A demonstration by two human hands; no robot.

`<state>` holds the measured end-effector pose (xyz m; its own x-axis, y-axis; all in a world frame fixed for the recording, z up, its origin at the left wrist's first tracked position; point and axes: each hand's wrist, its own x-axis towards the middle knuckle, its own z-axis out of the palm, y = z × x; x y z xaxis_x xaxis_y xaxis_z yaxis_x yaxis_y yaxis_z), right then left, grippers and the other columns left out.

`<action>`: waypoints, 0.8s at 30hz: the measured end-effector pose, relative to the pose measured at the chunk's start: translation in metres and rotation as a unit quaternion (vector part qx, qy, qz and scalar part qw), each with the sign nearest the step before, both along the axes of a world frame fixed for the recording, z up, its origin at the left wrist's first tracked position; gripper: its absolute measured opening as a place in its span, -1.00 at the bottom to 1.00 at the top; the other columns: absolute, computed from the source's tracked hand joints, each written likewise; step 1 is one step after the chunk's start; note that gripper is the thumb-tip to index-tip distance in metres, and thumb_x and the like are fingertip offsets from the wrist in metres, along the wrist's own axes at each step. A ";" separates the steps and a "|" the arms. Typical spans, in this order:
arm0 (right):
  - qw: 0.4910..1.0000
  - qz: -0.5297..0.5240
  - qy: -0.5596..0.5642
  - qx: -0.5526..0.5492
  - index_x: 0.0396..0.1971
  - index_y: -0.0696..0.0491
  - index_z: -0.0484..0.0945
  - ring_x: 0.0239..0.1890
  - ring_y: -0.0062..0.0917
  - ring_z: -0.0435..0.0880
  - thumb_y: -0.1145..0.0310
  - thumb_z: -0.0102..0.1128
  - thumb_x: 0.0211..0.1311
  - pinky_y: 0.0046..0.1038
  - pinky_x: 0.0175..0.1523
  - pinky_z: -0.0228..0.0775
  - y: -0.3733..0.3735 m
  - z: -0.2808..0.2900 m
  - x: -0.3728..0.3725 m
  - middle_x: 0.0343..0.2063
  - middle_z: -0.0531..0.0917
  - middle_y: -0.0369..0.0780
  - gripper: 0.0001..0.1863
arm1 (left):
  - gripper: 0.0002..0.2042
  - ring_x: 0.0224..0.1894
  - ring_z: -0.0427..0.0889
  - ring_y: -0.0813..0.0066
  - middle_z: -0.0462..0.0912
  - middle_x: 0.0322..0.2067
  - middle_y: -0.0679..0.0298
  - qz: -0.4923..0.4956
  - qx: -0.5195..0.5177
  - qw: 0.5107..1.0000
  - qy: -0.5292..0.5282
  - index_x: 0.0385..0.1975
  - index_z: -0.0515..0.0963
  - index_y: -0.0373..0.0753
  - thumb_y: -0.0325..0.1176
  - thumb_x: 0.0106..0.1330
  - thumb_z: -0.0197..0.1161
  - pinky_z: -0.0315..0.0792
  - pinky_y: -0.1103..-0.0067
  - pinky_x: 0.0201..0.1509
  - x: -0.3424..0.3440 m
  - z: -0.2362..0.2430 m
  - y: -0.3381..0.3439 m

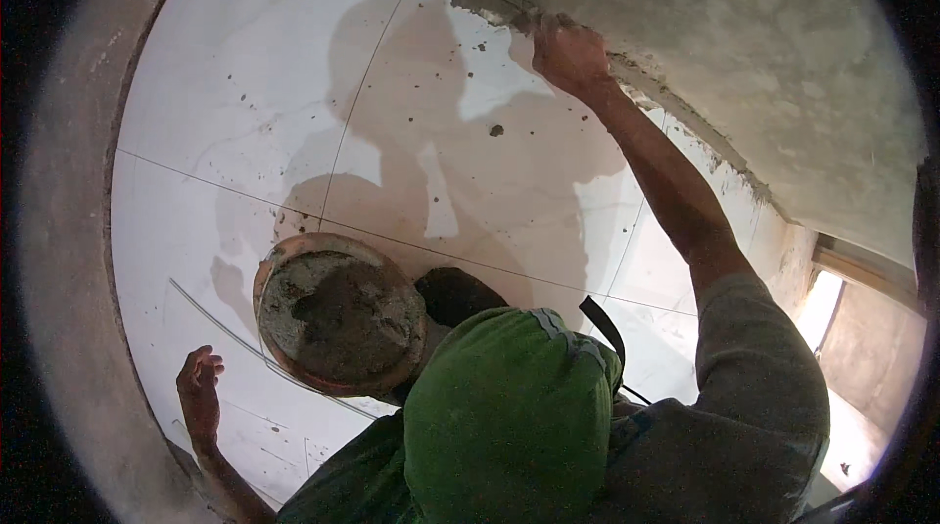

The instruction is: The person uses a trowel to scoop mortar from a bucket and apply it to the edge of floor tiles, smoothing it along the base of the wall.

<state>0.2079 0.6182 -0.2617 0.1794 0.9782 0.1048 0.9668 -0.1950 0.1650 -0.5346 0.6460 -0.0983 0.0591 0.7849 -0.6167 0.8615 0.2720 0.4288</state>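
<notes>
My right hand (570,62) reaches to the mortar-smeared seam (490,8) between the white marbled tiles (245,64) and grey cement at the top, its fingers closed on something I cannot make out. My left hand (201,387) hangs at the lower left, fingers loosely curved apart, with nothing in it. To its right, a round bucket (338,318) holds grey wet mortar, a dark shape (460,299) beside it. A long thin strip (220,328) lies between my left hand and the bucket.
A green cap or hood (504,406) on a head fills the lower centre. Bare cement (69,211) borders the tiles on the left and top. At the right is a bright opening (821,309) with a pale frame. Shadows and crumbs of mortar lie over the tiles.
</notes>
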 end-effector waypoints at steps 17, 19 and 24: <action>0.996 0.047 -0.054 -0.046 -0.24 0.13 0.58 -0.38 -0.12 0.76 0.32 0.19 0.15 -0.02 -0.24 0.64 -0.065 -0.010 0.035 -0.38 0.70 0.01 -0.77 | -0.53 -0.06 0.69 0.23 0.70 -0.11 0.05 -0.040 -0.024 0.999 -0.014 0.17 0.52 -0.32 -0.02 0.56 0.08 0.50 0.32 0.10 0.005 -0.016 0.020; 0.999 0.019 -0.034 -0.009 -0.28 0.14 0.55 -0.38 -0.10 0.75 0.33 0.18 0.15 -0.01 -0.26 0.62 -0.076 -0.004 0.041 -0.38 0.69 0.00 -0.79 | -0.54 -0.05 0.69 0.23 0.70 -0.11 0.05 -0.031 -0.006 0.999 -0.026 0.17 0.52 -0.32 -0.02 0.56 0.09 0.50 0.32 0.09 0.006 -0.013 0.021; 0.995 -0.091 0.033 0.003 -0.18 0.15 0.51 -0.30 -0.06 0.74 0.35 0.17 0.17 -0.01 -0.21 0.61 -0.118 0.013 0.041 -0.35 0.68 0.04 -0.75 | -0.55 -0.05 0.68 0.26 0.70 -0.13 0.10 0.001 0.005 1.000 -0.004 0.16 0.52 -0.31 -0.04 0.54 0.12 0.48 0.36 0.10 0.016 -0.011 0.021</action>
<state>0.2484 0.5006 -0.2484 0.3601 0.9282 0.0931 0.9242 -0.3686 0.1000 -0.5188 0.6670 -0.1090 0.0625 0.7909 -0.6087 0.8581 0.2689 0.4374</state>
